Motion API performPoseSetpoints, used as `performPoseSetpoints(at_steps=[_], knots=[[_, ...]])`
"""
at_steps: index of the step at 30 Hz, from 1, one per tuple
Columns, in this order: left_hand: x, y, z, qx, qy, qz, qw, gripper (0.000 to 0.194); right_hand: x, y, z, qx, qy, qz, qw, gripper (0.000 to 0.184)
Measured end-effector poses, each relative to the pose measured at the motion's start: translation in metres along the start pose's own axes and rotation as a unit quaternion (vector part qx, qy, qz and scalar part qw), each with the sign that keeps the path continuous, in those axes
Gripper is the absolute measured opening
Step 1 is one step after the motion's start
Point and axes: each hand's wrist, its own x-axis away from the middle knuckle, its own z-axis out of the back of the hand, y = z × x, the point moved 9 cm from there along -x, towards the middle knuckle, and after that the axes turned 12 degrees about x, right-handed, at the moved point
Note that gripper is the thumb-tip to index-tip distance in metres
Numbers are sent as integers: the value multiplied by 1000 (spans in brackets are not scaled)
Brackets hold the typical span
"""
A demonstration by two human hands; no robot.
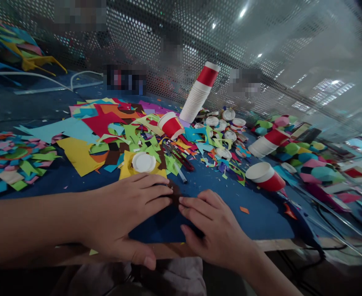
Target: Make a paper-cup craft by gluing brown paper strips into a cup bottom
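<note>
My left hand (122, 209) lies palm down at the table's front edge, fingers stretched out to the right and the thumb apart. Facing it, my right hand (213, 224) rests with its fingertips pointing left and its thumb spread from the fingers. Between the two sets of fingertips is a small dark brown piece of paper (176, 199), partly hidden, which the fingers appear to touch. Just beyond my left hand, a white round lid (144, 162) sits on a yellow paper piece (126, 169). A pen (180, 172) lies behind the fingertips.
Coloured paper scraps (131, 135) cover the blue tabletop (230, 224). A tall leaning stack of paper cups (196, 94) stands at the back. One red-and-white cup (170, 124) lies among the scraps; another tilted cup (265, 176) is at right. Perforated metal mesh (156, 37) rises behind.
</note>
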Motion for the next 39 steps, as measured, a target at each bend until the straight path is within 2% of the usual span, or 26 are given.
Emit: performPoseSetpoints(at_steps=[5, 9, 11, 17, 22, 27, 30, 33, 36, 39], knots=[[3, -1, 0, 1, 30, 0, 1000, 85, 3, 1, 1, 11, 5, -3, 1000, 30], [1, -1, -2, -5, 5, 2, 1000, 86, 1, 1, -3, 31, -18, -3, 999, 29], [0, -1, 1, -6, 13, 1, 1000, 87, -1, -1, -4, 44, -27, 1, 999, 29], [0, 0, 0, -7, 1, -1, 1000, 86, 0, 0, 1, 48, -9, -12, 999, 31], [3, -1, 2, 9, 36, -5, 999, 86, 0, -1, -3, 47, -25, -1, 999, 32], [2, 0, -1, -1, 24, -7, 1000, 87, -2, 2, -4, 24, -25, -5, 999, 29], [2, 1, 0, -1, 20, -8, 1000, 87, -3, 5, 0, 3, 2, -23, 1000, 26], [1, 0, 2, -4, 18, -9, 1000, 86, -5, 10, 2, 9, 23, -66, 998, 37], [1, 0, 2, -10, 4, -14, 1000, 84, -9, 13, -8, 37, -14, -109, 993, 37], [2, 2, 1, -17, -2, -21, 1000, 80, -15, 15, -17, 50, -56, -132, 988, 18]])
